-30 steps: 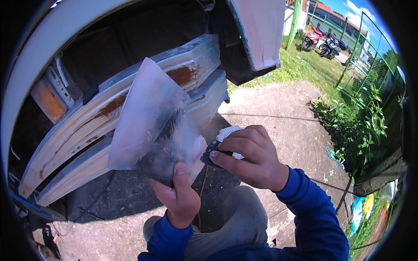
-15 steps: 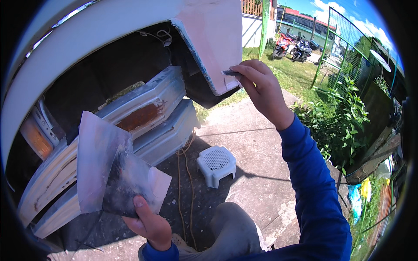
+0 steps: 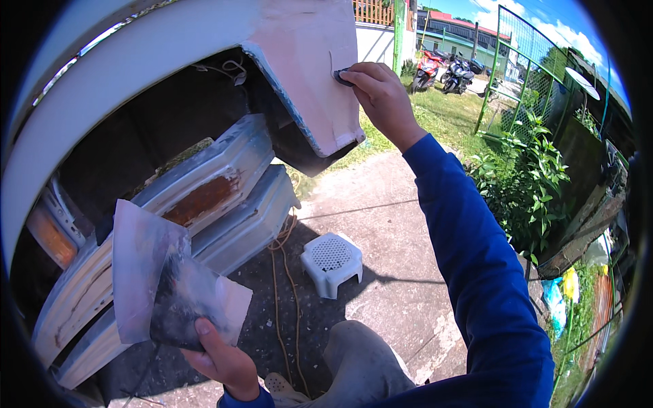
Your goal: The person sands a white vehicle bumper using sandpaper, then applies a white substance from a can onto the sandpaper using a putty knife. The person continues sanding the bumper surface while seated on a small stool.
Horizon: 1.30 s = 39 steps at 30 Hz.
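Note:
Body filler, pale pink and smooth, covers the corner of a white vehicle body panel (image 3: 299,58). My right hand (image 3: 386,102) pinches a small dark spreader (image 3: 341,77) against that coating near the panel's right edge. Lower left, my left hand (image 3: 230,366) is closed on the bottom of a dark mixing sheet (image 3: 173,309), thumb on top. Grey-pink smears cover the sheet, and a pale, translucent flap rises along its left side. Below the panel a dark opening shows curved metal bumper pieces (image 3: 224,153) with a brown rusty patch.
A white plastic stool (image 3: 332,262) stands on the concrete in front of me. Tan cord (image 3: 277,292) lies beside it. To the right grow leafy bushes (image 3: 527,183) by a green mesh gate (image 3: 524,68). Parked motorcycles (image 3: 427,71) stand farther back.
My right hand and the spreader have moved up and slightly left along the panel, away from its lower corner. My left hand still holds the mixing sheet, now a little lower in view.

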Available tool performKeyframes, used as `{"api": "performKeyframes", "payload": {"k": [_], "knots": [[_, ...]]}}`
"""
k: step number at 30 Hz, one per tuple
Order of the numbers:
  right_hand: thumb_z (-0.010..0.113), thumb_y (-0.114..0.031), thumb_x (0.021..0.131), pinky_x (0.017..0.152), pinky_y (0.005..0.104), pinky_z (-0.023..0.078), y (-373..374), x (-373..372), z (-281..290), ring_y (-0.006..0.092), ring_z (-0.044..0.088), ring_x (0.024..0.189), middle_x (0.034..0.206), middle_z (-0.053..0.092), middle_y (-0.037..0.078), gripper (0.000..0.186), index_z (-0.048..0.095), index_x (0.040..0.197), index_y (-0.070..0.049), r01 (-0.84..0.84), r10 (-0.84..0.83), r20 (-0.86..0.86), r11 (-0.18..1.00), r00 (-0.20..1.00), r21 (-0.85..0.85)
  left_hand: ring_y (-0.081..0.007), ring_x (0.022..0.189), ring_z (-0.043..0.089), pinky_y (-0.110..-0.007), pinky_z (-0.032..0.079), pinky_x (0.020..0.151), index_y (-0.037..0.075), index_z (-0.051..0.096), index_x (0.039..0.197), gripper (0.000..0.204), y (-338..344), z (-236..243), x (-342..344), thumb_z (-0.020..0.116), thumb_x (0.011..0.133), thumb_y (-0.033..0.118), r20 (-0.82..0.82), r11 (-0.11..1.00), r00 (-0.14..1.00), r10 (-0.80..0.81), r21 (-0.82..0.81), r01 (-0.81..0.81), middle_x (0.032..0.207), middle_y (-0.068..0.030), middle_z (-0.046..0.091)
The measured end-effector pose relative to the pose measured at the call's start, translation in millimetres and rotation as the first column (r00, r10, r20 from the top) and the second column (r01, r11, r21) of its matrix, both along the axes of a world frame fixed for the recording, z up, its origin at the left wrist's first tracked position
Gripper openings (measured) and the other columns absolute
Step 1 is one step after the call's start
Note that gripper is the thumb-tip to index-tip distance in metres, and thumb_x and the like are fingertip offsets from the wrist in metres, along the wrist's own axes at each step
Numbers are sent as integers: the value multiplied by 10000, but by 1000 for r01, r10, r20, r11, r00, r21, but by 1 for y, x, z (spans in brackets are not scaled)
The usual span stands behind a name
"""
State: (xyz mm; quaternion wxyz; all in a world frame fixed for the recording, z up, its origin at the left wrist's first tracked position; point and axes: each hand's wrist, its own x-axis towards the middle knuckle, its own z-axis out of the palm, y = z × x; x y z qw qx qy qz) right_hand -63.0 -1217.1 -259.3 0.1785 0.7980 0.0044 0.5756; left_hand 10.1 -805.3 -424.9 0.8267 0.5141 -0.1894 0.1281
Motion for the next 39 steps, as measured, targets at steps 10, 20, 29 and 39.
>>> {"api": "performKeyframes", "payload": {"k": [10,20,29,39], "knots": [[681,-65,884,836,400,529,6,-8,37,288,640,959,1016,672,60,177,719,1055,-93,-31,31,34,1000,999,-4,-266,1246,547,-400,440,1061,-82,423,1425,539,2,2,-1,587,1019,232,24,1000,1000,-13,-8,13,1408,-188,517],[687,-49,883,838,378,555,4,-10,-8,278,651,972,1031,669,57,199,716,1072,-106,-1,1,-84,1000,996,-2,-265,1244,548,-400,442,1060,-80,428,1418,539,8,1,-2,594,1018,241,31,1000,999,-21,-4,21,1403,-187,519],[566,-46,965,871,412,507,-21,8,116,372,655,988,1049,680,222,204,680,1128,-1,-223,211,84,958,974,182,-271,1237,559,-399,452,1048,-78,439,1407,546,1,2,-7,610,1011,257,16,999,999,-41,5,41,1393,-191,531],[640,-90,970,822,337,543,-17,4,74,252,666,913,1022,661,82,178,720,1128,-71,-47,47,-18,999,999,11,-297,1260,553,-404,468,1030,-79,392,1444,588,16,-3,1,595,1018,270,-20,1000,1000,-21,21,21,1421,-209,508]]}}
